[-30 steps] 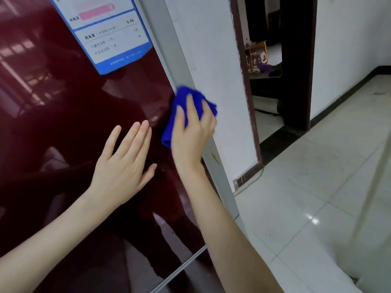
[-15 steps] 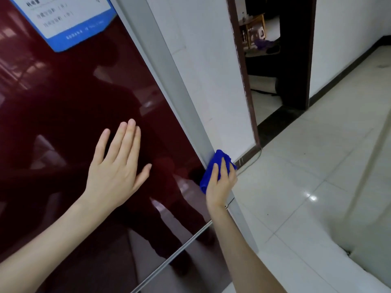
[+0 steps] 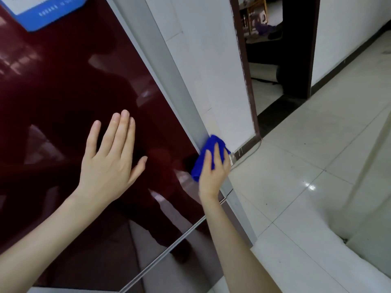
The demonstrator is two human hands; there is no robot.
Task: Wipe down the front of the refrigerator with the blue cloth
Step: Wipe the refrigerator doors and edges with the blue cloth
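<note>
The refrigerator front (image 3: 63,85) is a glossy dark red door with a grey right edge strip (image 3: 169,66). My left hand (image 3: 110,163) lies flat on the door, fingers straight and together. My right hand (image 3: 213,172) presses a folded blue cloth (image 3: 208,153) against the door's right edge, just above the seam between upper and lower doors. Its fingers lie over the cloth; the thumb is hidden, so the grip itself is unclear.
A blue and white label (image 3: 46,13) is stuck on the door at top left. A white wall (image 3: 211,70) stands right of the fridge, then a dark doorway (image 3: 275,49). Pale floor tiles (image 3: 306,166) spread to the right, with a cable by the skirting.
My right hand has slid the cloth down the door's right edge from beside the label to near the door seam. The left hand stays flat on the door.
</note>
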